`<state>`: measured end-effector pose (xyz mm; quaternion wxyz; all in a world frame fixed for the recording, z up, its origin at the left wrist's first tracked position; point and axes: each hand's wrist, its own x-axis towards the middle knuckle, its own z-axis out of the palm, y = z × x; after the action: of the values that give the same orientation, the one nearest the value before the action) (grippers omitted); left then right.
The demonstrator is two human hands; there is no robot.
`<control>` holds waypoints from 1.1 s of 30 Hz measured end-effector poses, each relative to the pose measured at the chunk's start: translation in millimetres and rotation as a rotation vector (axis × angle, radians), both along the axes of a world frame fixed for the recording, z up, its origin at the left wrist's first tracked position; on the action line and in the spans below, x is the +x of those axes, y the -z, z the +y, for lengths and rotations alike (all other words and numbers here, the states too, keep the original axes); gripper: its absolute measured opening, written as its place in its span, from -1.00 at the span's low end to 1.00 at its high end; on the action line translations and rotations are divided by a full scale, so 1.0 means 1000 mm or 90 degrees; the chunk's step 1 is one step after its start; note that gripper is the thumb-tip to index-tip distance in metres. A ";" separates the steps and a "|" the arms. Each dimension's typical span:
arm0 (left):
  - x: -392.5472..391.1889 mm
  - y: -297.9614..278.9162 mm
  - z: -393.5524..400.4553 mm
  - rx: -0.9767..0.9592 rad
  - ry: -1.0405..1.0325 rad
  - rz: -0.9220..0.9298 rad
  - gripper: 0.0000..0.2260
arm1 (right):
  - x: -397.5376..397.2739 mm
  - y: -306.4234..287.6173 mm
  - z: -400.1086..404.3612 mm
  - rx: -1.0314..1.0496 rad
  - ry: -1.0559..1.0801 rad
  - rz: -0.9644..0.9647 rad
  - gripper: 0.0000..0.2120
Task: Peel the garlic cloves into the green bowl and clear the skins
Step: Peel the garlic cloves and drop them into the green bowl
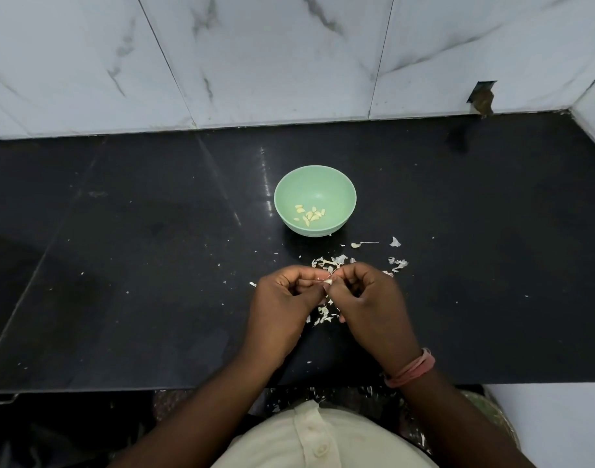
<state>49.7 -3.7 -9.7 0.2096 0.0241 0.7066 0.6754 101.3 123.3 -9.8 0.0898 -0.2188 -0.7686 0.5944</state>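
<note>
White garlic clove (pixel 328 281), axis unclear, pinched between both hands.

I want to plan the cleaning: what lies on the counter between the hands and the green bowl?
In the head view, loose garlic skins lie scattered on the black counter between the hands and the green bowl.

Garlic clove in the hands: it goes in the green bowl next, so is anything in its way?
Nothing visible. Between the garlic clove and the green bowl lie only flat skins on the counter.
</note>
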 end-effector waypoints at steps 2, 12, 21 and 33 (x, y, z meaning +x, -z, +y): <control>0.001 0.000 0.000 0.021 -0.005 -0.025 -0.87 | 0.001 -0.001 -0.001 -0.019 -0.006 0.003 -0.91; 0.001 -0.008 0.002 0.113 -0.031 -0.061 -0.89 | 0.000 -0.005 -0.001 -0.113 0.035 0.044 -0.88; 0.000 -0.005 0.005 0.121 -0.088 -0.089 -0.91 | 0.000 -0.004 -0.006 -0.070 0.011 0.072 -0.92; -0.001 -0.010 0.003 0.242 -0.069 -0.278 -0.82 | 0.000 0.004 -0.004 -0.035 0.015 0.050 -0.89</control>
<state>48.3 -0.2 0.6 0.3122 -0.1206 0.5060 0.7950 101.5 119.1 -13.9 0.1209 -0.2068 -0.7454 0.6221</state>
